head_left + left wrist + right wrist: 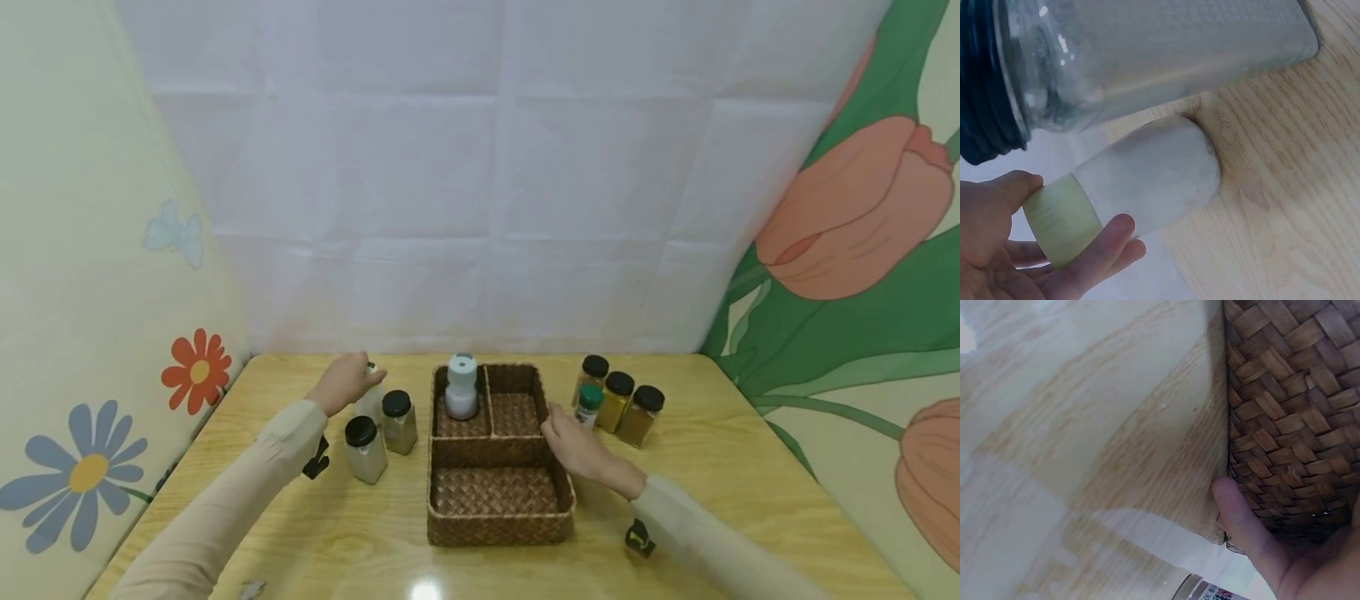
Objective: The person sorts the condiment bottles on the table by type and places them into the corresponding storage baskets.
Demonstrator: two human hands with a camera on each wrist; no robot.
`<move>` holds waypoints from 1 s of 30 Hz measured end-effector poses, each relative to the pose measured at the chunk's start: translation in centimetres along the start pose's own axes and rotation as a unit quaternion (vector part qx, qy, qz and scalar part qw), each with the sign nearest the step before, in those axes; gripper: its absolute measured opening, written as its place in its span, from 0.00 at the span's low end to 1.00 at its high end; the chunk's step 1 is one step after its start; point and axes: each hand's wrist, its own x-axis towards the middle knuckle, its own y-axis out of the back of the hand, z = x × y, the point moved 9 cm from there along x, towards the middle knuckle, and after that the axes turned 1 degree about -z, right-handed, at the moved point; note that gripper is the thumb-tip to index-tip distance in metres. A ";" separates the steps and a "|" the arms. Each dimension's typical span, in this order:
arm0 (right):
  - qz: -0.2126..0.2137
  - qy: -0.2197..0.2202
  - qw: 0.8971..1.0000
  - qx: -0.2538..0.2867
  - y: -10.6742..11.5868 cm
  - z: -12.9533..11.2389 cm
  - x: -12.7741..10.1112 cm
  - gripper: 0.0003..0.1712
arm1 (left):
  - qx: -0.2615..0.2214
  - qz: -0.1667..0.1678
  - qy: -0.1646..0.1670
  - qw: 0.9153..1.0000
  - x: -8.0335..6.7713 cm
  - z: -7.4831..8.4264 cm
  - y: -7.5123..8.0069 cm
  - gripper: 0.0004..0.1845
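The left hand [343, 382] is curled round the pale green cap of a white bottle [1147, 181], thumb on one side and fingers under the other, so it has a firm hold on the top end. The bottle stands upright on the worktop [300, 533], long axis vertical, cap up into the palm, base on the wood. Just in front of this hand stand two black-lidded glass jars [382, 433]. The step in hand looks like the pick-up of the bottle; the next move likely calls for a straight lift clear of the jars before any swing to the right. Further right sits the woven basket [495, 521], with a white shaker [461, 387] in its far left compartment. The right hand [581, 446] rests against the basket's near right wall, thumb [1241, 519] pressed on the weave, fingers relaxed, gripping nothing. Beyond it stand four spice jars [618, 400]
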 end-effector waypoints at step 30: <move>0.000 -0.004 1.000 -0.004 0.0 -0.2 -0.1 0.33 | 0.015 0.019 -0.014 1.000 0.0 1.3 2.6 0.18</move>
